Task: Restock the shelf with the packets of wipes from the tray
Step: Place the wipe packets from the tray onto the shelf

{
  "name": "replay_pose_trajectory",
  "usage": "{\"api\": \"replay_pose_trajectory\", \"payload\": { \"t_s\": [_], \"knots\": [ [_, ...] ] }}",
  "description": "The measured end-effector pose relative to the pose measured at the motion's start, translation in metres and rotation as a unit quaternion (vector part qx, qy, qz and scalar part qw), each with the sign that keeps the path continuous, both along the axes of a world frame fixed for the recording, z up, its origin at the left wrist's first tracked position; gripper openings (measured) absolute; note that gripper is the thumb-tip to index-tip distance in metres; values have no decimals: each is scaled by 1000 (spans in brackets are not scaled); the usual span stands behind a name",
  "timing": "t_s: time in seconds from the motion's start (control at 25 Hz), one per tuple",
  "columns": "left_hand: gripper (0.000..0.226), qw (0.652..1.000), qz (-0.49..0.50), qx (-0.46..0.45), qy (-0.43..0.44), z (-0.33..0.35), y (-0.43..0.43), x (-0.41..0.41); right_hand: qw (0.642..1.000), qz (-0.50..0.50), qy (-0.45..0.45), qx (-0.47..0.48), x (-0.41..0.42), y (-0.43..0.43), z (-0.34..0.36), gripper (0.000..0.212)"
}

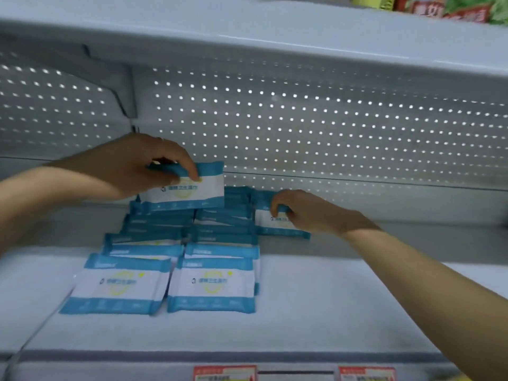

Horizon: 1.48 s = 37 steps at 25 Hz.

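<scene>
the left hand [143,166] grips a packet of wipes [189,188] by its top edge, raised over the far end of two rows of packets [211,284] on the shelf [357,298]. just right of them, the right hand [299,210] pinches another packet [277,224] resting on the shelf. this looks like the placing step; next, each packet needs lowering snug against its neighbours. the tray is out of sight.
</scene>
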<state>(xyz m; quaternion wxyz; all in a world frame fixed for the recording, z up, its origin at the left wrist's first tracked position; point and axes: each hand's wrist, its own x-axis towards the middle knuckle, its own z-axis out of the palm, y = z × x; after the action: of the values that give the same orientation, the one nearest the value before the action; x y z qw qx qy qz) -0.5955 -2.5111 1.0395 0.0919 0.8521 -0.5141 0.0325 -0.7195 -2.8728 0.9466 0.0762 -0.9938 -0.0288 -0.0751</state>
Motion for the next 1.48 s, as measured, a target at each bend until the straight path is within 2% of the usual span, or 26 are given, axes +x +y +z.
{"api": "replay_pose_trajectory", "payload": {
  "t_s": [0.04,0.12,0.24,0.28,0.4,0.68,0.84,1.04,1.24,1.48],
  "knots": [
    [40,1000,11,-3,-9,-3,-2,10,1000,-1,-1,-5,9,1,-1,50],
    [34,998,26,-49,-5,-5,-5,8,999,19,-7,-40,22,2,-3,42],
    [17,991,-18,-114,70,-4,-15,-19,993,65,-48,-86,28,-2,-15,39],
    [20,987,-36,-129,85,-7,-21,-21,992,70,-60,-91,27,-5,-18,39],
    [36,986,-69,-117,92,-13,-50,-17,991,62,-85,-85,12,-12,-16,36],
    [33,979,-146,-87,114,-26,-172,-17,993,-14,-82,-88,-64,-49,5,33],
    [32,976,-152,-75,138,-46,-217,-20,993,-70,-58,-73,-121,-66,4,36],
    [32,984,-137,-21,114,-72,-229,-8,989,-89,-71,-91,-168,-76,-6,35],
    [33,988,-120,-6,101,-81,-224,-2,989,-101,-67,-80,-182,-78,-16,34],
    [25,991,-132,-6,4,-76,-240,-21,989,-110,-62,-79,-210,-74,-12,30]
  ]
}}
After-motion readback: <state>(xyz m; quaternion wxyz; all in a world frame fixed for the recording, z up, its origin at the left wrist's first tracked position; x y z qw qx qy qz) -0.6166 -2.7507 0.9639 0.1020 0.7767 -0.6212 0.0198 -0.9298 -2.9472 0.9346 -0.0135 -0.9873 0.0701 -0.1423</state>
